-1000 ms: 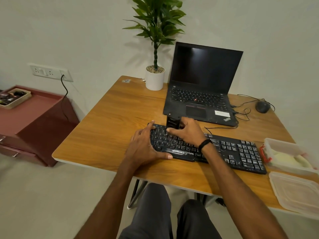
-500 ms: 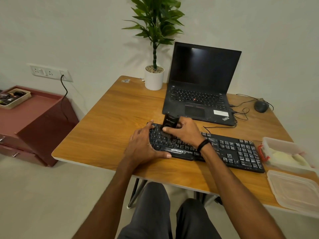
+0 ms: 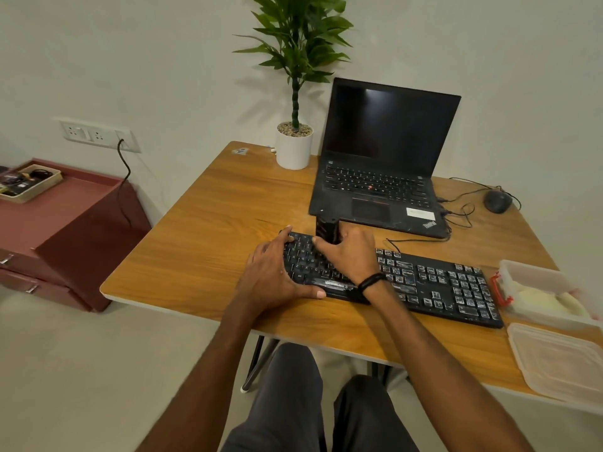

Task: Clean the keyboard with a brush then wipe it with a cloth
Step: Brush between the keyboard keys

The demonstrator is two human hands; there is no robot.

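Right hand point(image 3: 350, 256) fingers curled around a black brush point(image 3: 327, 230), gripping it upright over the top-left key rows; bristle end hidden by the fingers; left hand point(image 3: 272, 272) spread flat, thumb along the front edge, fingertips on the left end of the black keyboard point(image 3: 434, 285), pinning it; keyboard lies on the wooden desk point(image 3: 208, 230) just in front of the open laptop point(image 3: 381, 164); clear container point(image 3: 541, 291) touching its right end, contents unclear.

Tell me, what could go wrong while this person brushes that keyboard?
The brush in the right hand works close to the open laptop, so swept dust may land on it. The left hand pins only one end of the keyboard; its far end could pivot toward the open container.
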